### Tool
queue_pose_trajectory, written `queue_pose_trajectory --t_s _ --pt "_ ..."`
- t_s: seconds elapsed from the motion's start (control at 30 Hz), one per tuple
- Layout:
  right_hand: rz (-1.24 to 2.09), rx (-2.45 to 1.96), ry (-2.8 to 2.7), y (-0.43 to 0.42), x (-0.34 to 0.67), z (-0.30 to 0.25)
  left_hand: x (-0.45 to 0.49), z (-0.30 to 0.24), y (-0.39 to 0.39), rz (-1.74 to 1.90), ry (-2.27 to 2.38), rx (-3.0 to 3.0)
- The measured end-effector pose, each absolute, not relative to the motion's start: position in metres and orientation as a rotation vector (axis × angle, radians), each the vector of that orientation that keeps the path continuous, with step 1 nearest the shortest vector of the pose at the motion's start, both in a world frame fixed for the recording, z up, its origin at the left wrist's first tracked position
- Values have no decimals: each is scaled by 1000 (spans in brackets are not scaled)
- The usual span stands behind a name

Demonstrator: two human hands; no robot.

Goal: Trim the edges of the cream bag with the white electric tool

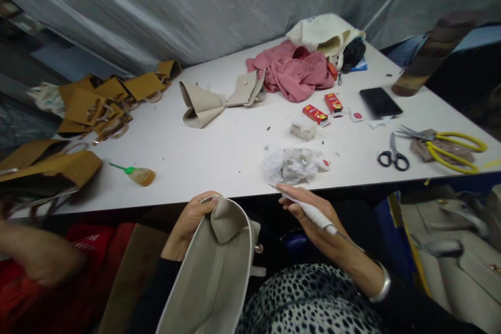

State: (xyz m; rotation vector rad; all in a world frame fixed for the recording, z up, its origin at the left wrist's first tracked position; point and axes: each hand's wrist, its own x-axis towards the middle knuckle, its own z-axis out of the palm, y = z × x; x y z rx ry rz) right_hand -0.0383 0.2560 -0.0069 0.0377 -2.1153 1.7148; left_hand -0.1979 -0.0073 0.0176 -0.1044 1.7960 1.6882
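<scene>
A white table [211,156] spans the view. At its right, below the edge, a blue, yellow-rimmed bin [397,240] holds several beige bags [450,261]. The open beige bag [211,276] is in front of the person, below the table's near edge; its mouth faces up, showing a beige interior with one end folded inward. The left hand [193,222] grips its rim between thumb and fingers. Mustard bags [86,107] lie piled at the table's left. A cream cloth bag [313,31] slumps at the back; its contents are hidden. The right hand [313,209], beside the open bag and apart from it, grasps a white-wrapped pointed tool [315,215], tip outward. Nearby, clear plastic [270,164] surrounds a greyish block [295,167]. A small squeeze bottle [141,176] with a green spout contains amber liquid. Two red boxes [314,114] lie farther back; what they hold is not visible.
</scene>
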Motion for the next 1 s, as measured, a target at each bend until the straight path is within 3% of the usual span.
queue_pose_trajectory --t_s 0.23,0.47,0.77,1.0 --pt "1476 -462 -2000 304 -52 -24 -165 -11 63 1680 1590 -98" --pt "1085 -337 -2170 316 -65 -32 -131 -39 119 1505 1828 65" --pt "969 -229 -2299 323 -76 -36 -133 -33 119 1436 1852 121" --pt "549 -182 -2558 321 -91 -25 -134 -23 112 1374 1867 200"
